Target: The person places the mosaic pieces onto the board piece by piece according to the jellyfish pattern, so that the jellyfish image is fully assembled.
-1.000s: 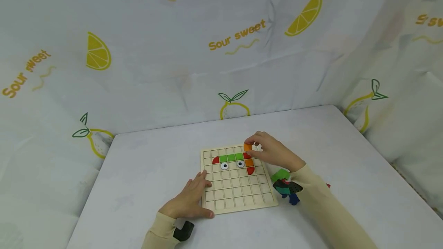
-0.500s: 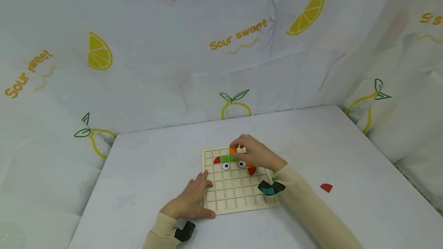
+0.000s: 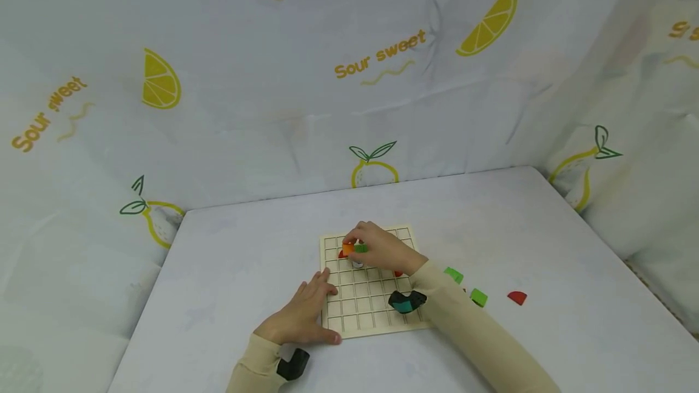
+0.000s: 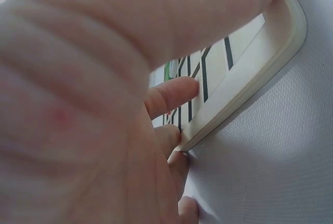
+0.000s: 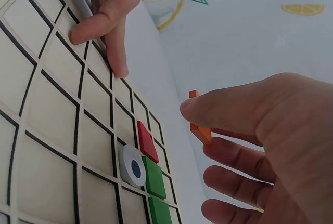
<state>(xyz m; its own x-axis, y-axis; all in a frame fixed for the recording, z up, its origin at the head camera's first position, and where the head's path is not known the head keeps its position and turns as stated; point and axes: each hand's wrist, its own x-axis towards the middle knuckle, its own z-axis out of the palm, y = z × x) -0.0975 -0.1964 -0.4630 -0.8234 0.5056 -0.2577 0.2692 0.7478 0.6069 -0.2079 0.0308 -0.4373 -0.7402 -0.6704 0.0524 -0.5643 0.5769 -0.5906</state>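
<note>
Thumb and fingers of my right hand pinch an orange tile over the upper left part of a wooden grid board. In the right wrist view this orange tile is held above the board, apart from it. Close by on the grid lie a red tile, green tiles and a round white eye piece. My left hand rests on the board's left edge, fingers spread and thumb at the near corner. Part of the grid is hidden under my right hand and forearm.
Right of the board, green pieces and a red rounded wedge lie on the white table. My right forearm hides some table there. A lemon-printed cloth stands behind.
My right hand has carried the orange tile leftward across the board, from its upper right to near the left red piece. Loose pieces at the right have come into view. My left hand stays put.
</note>
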